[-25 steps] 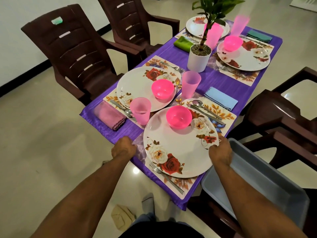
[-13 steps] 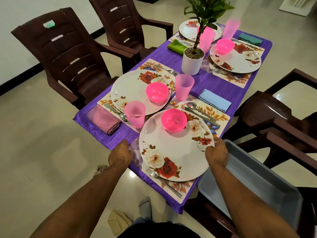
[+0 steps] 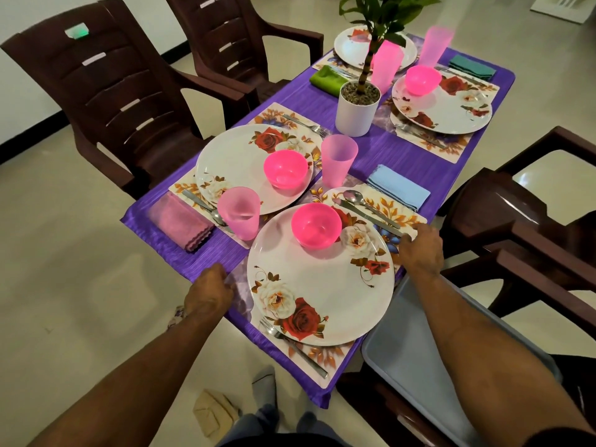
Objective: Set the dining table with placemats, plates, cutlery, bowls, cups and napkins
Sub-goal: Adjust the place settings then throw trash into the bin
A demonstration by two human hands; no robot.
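We see a table [image 3: 396, 156] under a purple cloth, its far end partly screened by a potted plant [image 3: 356, 108] whose leaves run out of the top edge. Around it we count 4 dark chairs: 2 on the left [image 3: 96, 91] and 2 on the right, the right ones cut off by the frame. A grey tub [image 3: 429, 359] sits at the lower right, half covered by the right forearm. We count 4 placemats, each mostly buried under its plate; the nearest placemat [image 3: 392, 209] shows only at its ends. There are 4 plates: the nearest plate [image 3: 322, 285] in full, the far left one hidden in part by a cup and the plant stem. We find 3 bowls, one being the pink bowl [image 3: 316, 224] on the nearest plate; whether the far left plate holds one we cannot tell. There are 4 pink cups and 4 napkins: pink, blue, green and teal. Cutlery lies beside each plate, though at the far end it is too small to count. The left hand [image 3: 209, 293] pinches the near left edge of the nearest placemat with curled fingers. The right hand [image 3: 419, 250] rests on that placemat's right side, its fingertips hidden, so we cannot tell its grip.
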